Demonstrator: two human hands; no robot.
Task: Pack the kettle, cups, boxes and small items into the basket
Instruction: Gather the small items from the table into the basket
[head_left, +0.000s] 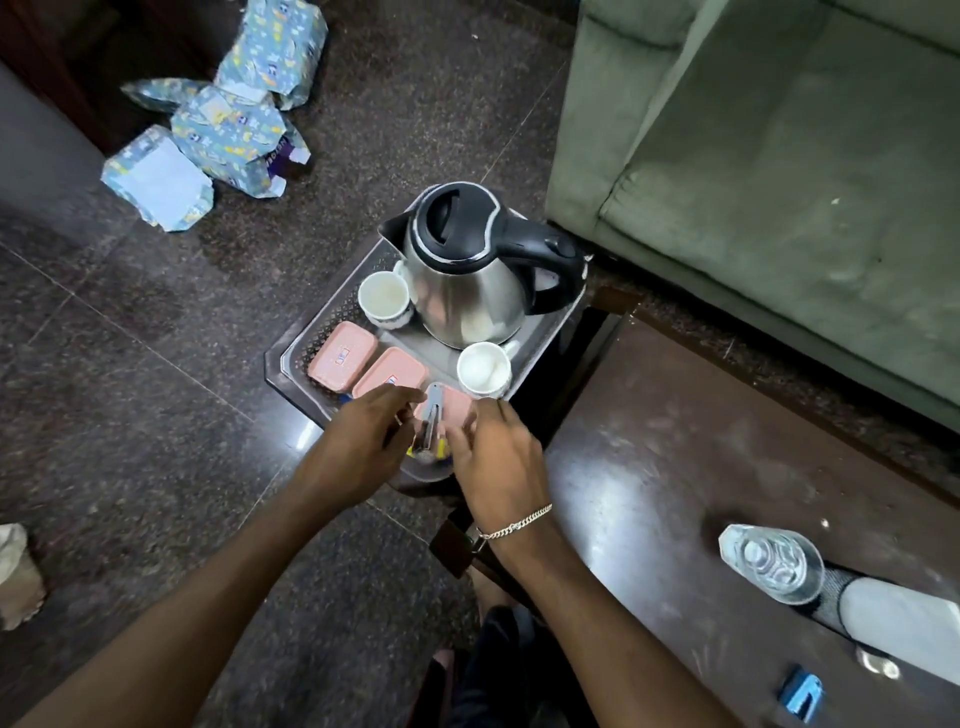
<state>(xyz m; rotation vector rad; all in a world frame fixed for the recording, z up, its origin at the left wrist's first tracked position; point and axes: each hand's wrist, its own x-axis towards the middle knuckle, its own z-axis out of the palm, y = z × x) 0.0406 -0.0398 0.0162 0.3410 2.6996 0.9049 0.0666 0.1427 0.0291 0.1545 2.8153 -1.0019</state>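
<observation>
Head view: basket (332, 306) holds kettle (467, 275), cups, pink boxes; both hands' grip state unclear.

Basket (332, 306) crowded. Kettle (467, 270) fills the far half; its handle (556, 270) overhangs toward the sofa (753, 182), leaving only a narrow gap on that side. 2 cups (383, 299) (483, 370) flank the kettle closely. 3 pink boxes (343, 355) (389, 375) (452, 405) line the near edge, with both hands (363, 441) (498, 457) over that corner. Open floor (156, 338) to the left; the dark table (701, 441) to the right is mostly bare.
</observation>
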